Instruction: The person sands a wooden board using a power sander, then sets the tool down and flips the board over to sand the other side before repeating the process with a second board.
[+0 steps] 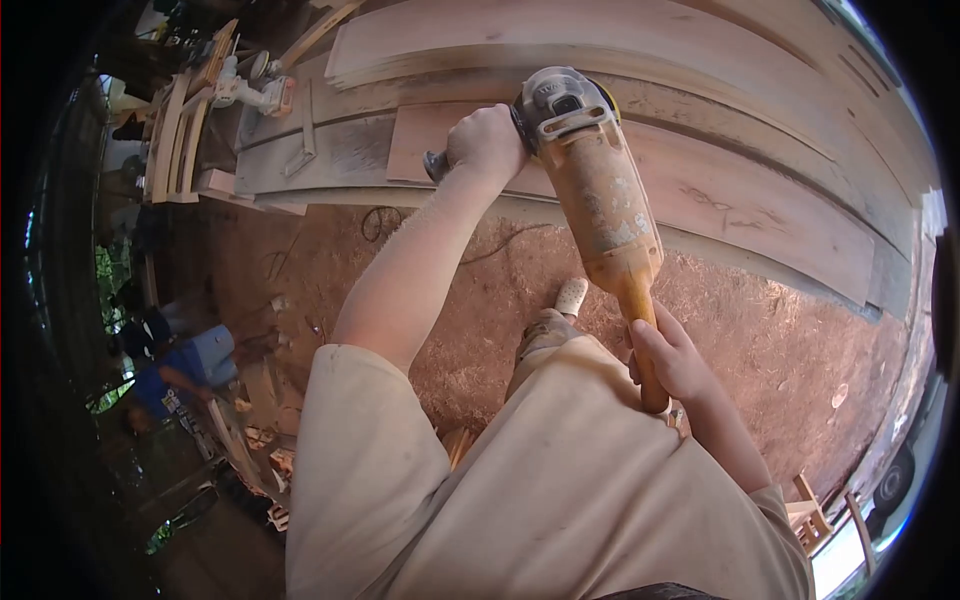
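A dusty yellow angle grinder point(598, 190) reaches from my waist to the wooden boards, its metal gear head at the far end. My left hand point(486, 140) is closed around the black side handle point(434, 165), which sticks out to the left of the head. Farther back, my right hand point(668, 352) wraps around the rear handle point(640, 300), close to my shirt. Under the head lies a reddish plank point(740, 190). The grinder's body hides most of its disc; only a thin yellow edge shows at the head's right side.
More long planks point(560, 35) lie beyond the reddish one. A cordless drill point(255, 92) and a wooden angle piece point(305, 135) rest at the left end. A cord point(505, 243) runs over the dirt floor. Another person in blue point(185, 370) is at far left, by wood pieces.
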`<state>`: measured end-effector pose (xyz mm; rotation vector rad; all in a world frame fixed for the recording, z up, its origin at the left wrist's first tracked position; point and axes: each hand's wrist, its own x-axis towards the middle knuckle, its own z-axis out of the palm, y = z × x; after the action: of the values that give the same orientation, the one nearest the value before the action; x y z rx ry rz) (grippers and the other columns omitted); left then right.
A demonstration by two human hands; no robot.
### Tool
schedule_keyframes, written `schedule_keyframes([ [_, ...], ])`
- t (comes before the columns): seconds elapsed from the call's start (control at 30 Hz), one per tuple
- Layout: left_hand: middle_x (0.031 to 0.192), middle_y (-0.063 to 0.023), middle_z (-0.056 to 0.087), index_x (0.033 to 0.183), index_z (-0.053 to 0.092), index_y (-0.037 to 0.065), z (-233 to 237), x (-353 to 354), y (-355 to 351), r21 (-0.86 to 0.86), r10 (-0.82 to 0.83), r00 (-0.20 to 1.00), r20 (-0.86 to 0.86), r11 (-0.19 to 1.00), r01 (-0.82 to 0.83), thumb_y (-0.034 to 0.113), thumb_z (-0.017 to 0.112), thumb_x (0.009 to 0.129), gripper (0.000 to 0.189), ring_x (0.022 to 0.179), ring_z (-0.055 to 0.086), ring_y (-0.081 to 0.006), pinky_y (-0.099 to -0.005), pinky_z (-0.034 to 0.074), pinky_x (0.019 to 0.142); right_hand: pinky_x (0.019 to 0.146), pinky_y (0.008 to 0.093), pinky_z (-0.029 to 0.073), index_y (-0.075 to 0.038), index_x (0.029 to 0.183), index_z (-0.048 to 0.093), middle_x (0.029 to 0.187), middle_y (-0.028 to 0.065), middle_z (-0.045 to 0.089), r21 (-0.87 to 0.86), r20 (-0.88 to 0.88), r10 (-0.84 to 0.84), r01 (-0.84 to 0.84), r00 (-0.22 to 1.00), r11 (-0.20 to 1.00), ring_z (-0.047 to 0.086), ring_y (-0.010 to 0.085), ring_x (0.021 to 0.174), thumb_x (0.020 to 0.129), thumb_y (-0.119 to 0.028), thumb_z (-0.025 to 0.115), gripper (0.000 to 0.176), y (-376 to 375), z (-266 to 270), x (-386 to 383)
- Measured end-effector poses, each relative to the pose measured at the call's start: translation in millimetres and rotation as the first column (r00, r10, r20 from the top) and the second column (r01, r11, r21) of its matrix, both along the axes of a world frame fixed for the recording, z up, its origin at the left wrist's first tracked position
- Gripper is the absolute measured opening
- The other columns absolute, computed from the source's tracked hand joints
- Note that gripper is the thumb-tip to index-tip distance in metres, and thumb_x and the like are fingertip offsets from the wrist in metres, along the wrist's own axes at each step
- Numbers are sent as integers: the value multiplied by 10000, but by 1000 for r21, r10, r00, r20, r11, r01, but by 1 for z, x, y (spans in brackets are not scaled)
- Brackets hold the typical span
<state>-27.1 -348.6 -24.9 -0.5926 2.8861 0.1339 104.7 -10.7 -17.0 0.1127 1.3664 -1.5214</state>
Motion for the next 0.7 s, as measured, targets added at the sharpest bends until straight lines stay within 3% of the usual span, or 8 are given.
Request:
schedule_keyframes([
  [0.17,1123,-216,769,1088,777,61,8,24,-89,-37,120,982,145,993,-116,296,595,984,315,1082,749,-385,-467,615,930,603,308,532,-67,1282,515,924,23,543,19,-35,124,-123,992,992,599,133,667,1089,-377,568,369,-79,-3,-9],
  [0.23,1165,-212,761,1143,768,99,5,39,-121,-57,170,981,91,985,-165,308,600,983,313,1143,723,-386,-490,589,977,603,310,531,-67,1275,520,920,25,547,41,-28,178,-177,984,983,596,133,667,1087,-391,572,379,-108,-6,-10],
  [0.33,1204,-209,750,1171,759,90,3,60,-164,-57,168,973,157,985,-161,346,631,972,348,1180,703,-388,-496,579,991,611,315,531,-61,1273,528,916,33,556,29,-83,236,-234,968,972,594,131,676,1082,-418,574,408,-145,-6,-9],
  [0.4,1267,-197,736,1217,768,111,-1,73,-185,-95,261,957,129,963,-250,336,630,971,361,1214,699,-358,-480,573,1008,636,321,538,-47,1320,526,931,42,562,50,-97,306,-302,947,952,594,132,697,1070,-439,585,469,-164,-5,-9],
  [0.5,1305,-171,725,1250,755,132,-11,86,-210,-115,263,937,230,963,-243,371,658,964,385,1240,681,-362,-472,561,1030,662,326,544,-40,1394,511,943,48,563,34,-104,347,-346,932,938,595,135,714,1061,-456,594,540,-174,-4,-8],
  [0.6,1299,-153,730,1246,751,126,-6,101,-197,-77,227,949,217,974,-215,394,679,958,400,1238,677,-369,-471,559,1030,688,330,547,-40,1457,486,964,55,571,48,-98,386,-383,917,922,595,134,736,1058,-469,594,596,-162,-2,-11],
  [0.63,1269,-156,737,1232,753,127,-46,109,-225,-59,185,969,166,982,-178,401,698,949,398,1211,682,-383,-479,566,1004,688,330,547,-40,1457,486,964,55,571,51,-96,371,-367,924,929,595,134,736,1058,-469,594,596,-152,0,-11],
  [0.7,1247,-166,740,1219,757,123,-34,111,-201,-46,140,970,196,990,-134,388,697,945,386,1194,686,-387,-483,568,989,712,335,546,-47,1498,467,983,56,583,91,-99,425,-417,900,904,593,136,756,1058,-480,590,629,-135,4,-14],
])
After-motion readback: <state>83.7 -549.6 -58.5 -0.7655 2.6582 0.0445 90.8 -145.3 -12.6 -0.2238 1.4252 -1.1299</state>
